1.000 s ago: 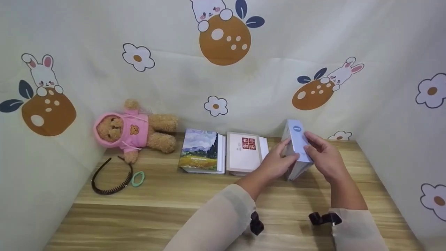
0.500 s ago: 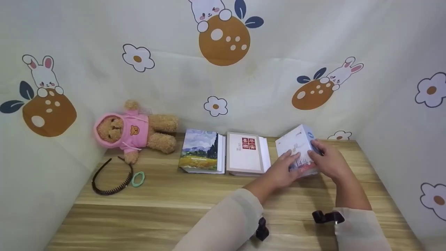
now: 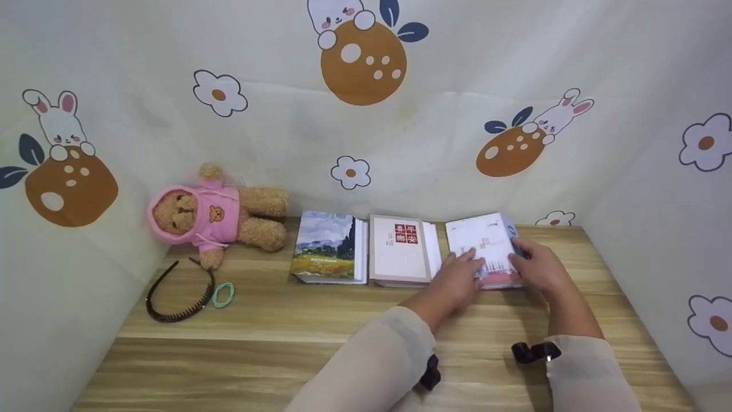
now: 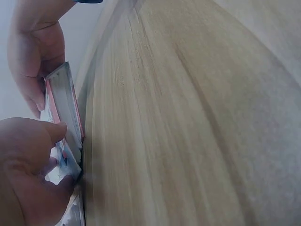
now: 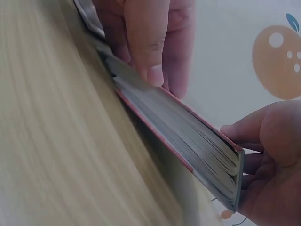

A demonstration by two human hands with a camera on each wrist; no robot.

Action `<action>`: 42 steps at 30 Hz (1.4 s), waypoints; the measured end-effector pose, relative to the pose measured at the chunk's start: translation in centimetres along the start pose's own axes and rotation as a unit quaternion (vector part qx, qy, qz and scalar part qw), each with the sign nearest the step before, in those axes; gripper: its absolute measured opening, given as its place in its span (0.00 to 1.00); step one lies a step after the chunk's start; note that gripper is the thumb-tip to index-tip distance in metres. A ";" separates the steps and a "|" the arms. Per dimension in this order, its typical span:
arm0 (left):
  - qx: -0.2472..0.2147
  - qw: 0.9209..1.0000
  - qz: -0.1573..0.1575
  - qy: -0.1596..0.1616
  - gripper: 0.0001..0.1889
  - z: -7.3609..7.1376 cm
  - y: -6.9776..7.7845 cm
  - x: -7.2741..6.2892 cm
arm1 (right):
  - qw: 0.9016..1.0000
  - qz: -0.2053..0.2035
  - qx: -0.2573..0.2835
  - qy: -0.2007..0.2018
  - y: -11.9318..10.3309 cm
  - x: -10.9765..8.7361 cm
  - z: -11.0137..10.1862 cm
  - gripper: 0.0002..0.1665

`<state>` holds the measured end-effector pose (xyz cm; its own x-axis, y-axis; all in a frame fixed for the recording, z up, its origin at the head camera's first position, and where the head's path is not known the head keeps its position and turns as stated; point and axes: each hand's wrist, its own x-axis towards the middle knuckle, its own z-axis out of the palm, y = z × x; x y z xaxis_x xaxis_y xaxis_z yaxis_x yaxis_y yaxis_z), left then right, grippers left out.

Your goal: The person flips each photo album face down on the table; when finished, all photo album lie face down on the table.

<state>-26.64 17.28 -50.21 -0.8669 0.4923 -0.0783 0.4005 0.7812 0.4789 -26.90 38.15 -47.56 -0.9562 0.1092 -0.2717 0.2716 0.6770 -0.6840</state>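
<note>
A white photo album (image 3: pixel 483 243) with a blue spine and a pink printed lower edge lies cover up, slightly tilted, at the right of the row. My left hand (image 3: pixel 459 279) holds its left edge, thumb on the cover, as the left wrist view shows. My right hand (image 3: pixel 540 266) grips the spine side, thumb on the cover and fingers against the spine. In the right wrist view the album's page block (image 5: pixel 183 141) faces the camera, and its spine end stands raised off the wood. Left of it lies a beige album (image 3: pixel 400 252) with red characters.
A landscape-covered photo album (image 3: pixel 325 249) lies left of the beige one. Farther left are a teddy bear (image 3: pixel 220 212) in a pink hoodie, a dark toothed headband (image 3: pixel 177 316) and a green ring-shaped clip (image 3: pixel 223 294). A printed curtain (image 3: pixel 274 137) encloses the wooden table (image 3: pixel 240 366).
The white album has turned from standing with its spine toward me to lying nearly flat, cover up. Both hands have turned it over to the left and lowered with it.
</note>
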 end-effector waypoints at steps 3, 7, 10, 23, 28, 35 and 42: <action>0.025 1.000 0.002 0.004 0.26 0.0 0.2 0.0 | 1.000 0.010 -0.001 -0.009 0.5 0.3 0.1 0.37; 0.046 0.999 0.005 0.004 0.25 0.1 0.6 0.0 | 1.000 0.016 -0.001 -0.015 1.1 0.5 0.2 0.36; 0.050 0.999 0.014 0.002 0.25 0.3 0.6 0.0 | 1.000 0.020 -0.002 -0.015 1.2 0.5 0.2 0.36; -0.128 0.984 0.069 0.103 0.32 -1.6 -2.6 -2.1 | 0.998 -0.029 -0.021 0.046 -1.7 -0.3 1.1 0.36; -0.190 0.966 0.035 0.172 0.32 -3.3 -5.0 -4.3 | 0.990 -0.127 0.022 0.053 -4.0 -1.3 2.2 0.35; -0.222 0.947 -0.012 0.233 0.34 -5.4 -9.8 -6.9 | 0.972 -0.213 0.091 0.040 -7.7 -1.2 4.9 0.33; -0.273 0.923 -0.063 0.266 0.36 -5.9 -12.4 -8.1 | 0.967 -0.226 0.113 0.023 -10.6 -0.5 8.2 0.33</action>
<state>-26.38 1.38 -50.33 -0.9774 0.0402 0.2077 0.2040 0.4385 0.8753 -28.38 24.96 -45.70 -0.9852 -0.1260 0.1162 -0.1635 0.4874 -0.8577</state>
